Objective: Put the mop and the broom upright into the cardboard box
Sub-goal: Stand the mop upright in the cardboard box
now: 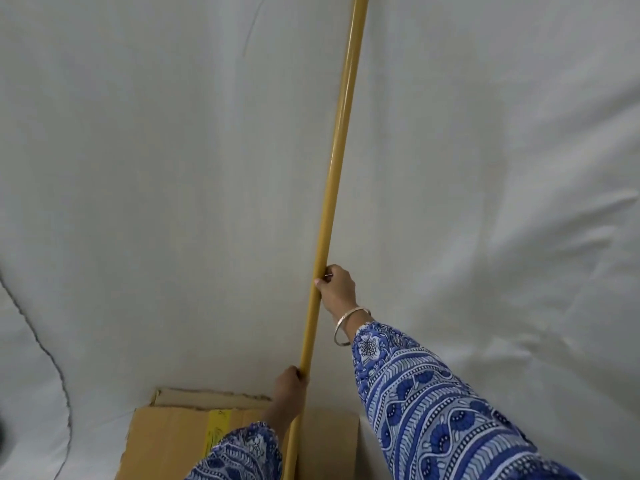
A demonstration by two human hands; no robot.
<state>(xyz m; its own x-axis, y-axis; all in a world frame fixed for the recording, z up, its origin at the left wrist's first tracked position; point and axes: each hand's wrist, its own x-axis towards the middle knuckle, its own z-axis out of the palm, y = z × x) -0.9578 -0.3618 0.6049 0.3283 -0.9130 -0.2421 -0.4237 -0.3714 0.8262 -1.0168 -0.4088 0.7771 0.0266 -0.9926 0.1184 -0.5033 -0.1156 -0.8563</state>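
Observation:
A long yellow-brown stick [337, 161] stands nearly upright, leaning slightly right, running from the bottom edge to the top of the view. Its head is out of view, so I cannot tell whether it belongs to the mop or the broom. My right hand [335, 287] grips the stick about two thirds of the way down. My left hand [288, 384] holds it lower, just above the cardboard box [166, 431]. The stick's lower end passes in front of the box and leaves the frame at the bottom. The box's flaps show along its back edge.
A white cloth sheet [156, 168] hangs as a backdrop behind everything, with creases on the right. A thin dark cord [52, 358] runs down the sheet at the far left. Both my sleeves are blue patterned fabric; a silver bangle sits on my right wrist.

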